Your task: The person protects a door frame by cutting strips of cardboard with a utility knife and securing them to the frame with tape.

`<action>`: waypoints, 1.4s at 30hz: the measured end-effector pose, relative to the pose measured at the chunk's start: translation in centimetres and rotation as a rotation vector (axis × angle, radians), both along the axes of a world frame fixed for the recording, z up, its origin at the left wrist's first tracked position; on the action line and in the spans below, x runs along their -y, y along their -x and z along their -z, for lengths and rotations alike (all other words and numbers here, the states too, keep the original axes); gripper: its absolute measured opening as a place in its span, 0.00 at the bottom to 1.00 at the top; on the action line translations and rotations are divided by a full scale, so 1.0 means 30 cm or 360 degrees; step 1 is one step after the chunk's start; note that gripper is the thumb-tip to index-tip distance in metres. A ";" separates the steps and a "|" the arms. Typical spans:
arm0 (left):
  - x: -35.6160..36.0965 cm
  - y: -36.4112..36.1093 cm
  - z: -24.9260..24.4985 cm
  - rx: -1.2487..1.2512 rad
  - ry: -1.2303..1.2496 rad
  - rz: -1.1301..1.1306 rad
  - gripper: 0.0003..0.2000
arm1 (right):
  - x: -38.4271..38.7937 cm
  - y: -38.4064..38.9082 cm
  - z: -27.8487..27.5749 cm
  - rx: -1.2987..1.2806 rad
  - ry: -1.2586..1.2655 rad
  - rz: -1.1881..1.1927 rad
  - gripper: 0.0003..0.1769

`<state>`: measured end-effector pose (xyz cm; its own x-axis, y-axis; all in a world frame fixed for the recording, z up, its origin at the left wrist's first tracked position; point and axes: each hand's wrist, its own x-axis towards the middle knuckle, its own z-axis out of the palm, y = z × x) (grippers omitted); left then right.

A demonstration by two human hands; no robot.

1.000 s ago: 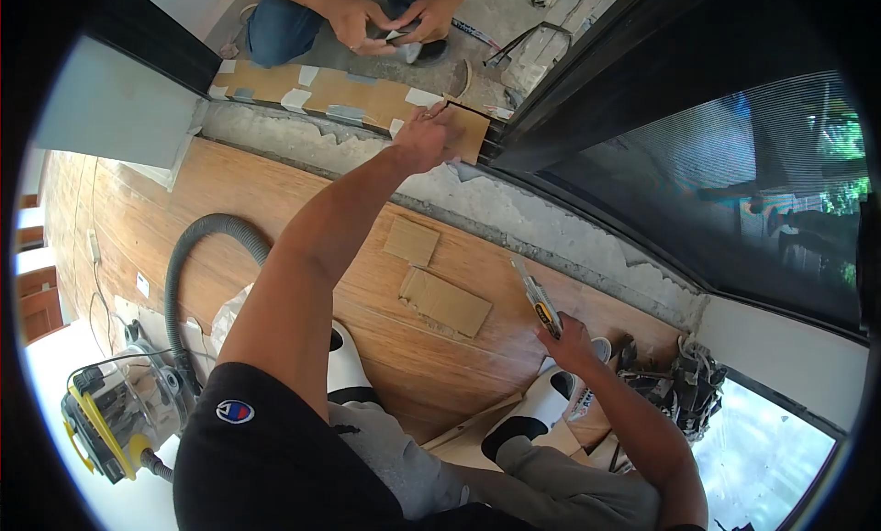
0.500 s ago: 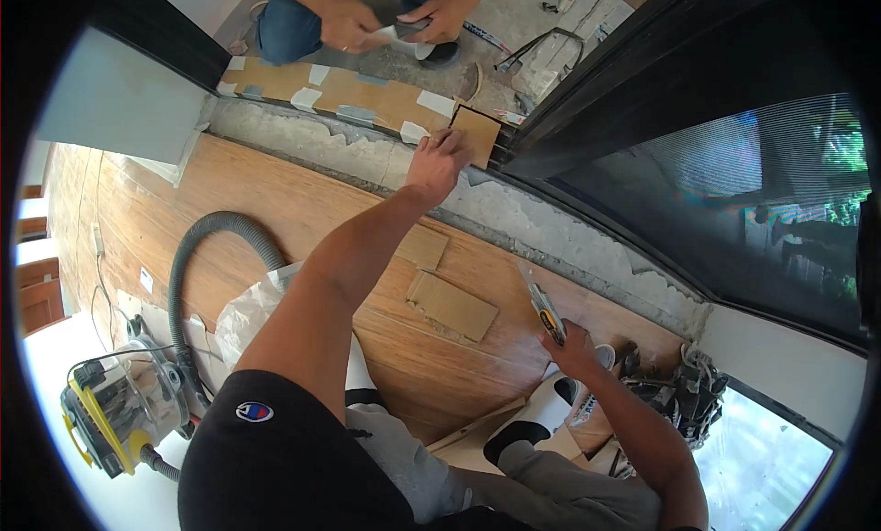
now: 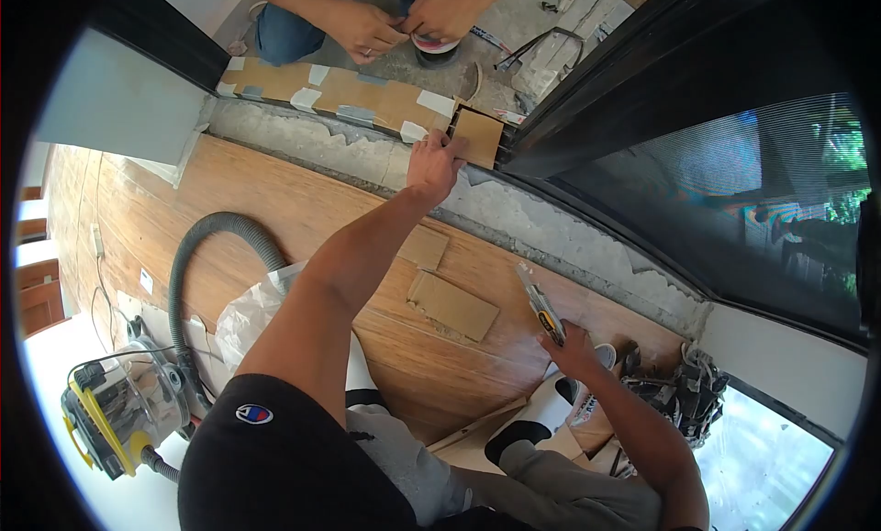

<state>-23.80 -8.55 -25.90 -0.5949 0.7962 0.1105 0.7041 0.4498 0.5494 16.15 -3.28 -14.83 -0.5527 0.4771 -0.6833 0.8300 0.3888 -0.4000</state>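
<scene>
My left hand [image 3: 434, 167] reaches forward to the door track and grips the left edge of a small square cardboard piece [image 3: 480, 137], fingers bent and thumb along its near side. That piece lies over the dark track, beside a long cardboard strip [image 3: 266, 79] fixed with patches of tape. Low on the right, my right hand [image 3: 573, 349] is closed around a utility knife [image 3: 548, 318] with a yellow and black handle, its blade end pointing up and away from me. Two cardboard offcuts [image 3: 453, 306] lie on the wooden floor between my hands.
Across the track a person's hands [image 3: 376, 31] meet above a roll of tape [image 3: 435, 52]. A dark screen door [image 3: 661, 155] stands to the right. A vacuum cleaner [image 3: 128, 398], its hose [image 3: 184, 256] and a plastic bag [image 3: 246, 322] are on the left. Rough concrete [image 3: 514, 210] edges the floor.
The square cardboard piece has shifted slightly right, and my left hand has moved a little left along it. The other person's hands have come together lower. My right hand stays nearly still.
</scene>
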 end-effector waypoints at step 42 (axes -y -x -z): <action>-0.155 -0.102 -0.083 -0.0083 0.0240 -0.0532 0.35 | -0.003 -0.026 -0.002 0.0003 -0.0022 0.0023 0.28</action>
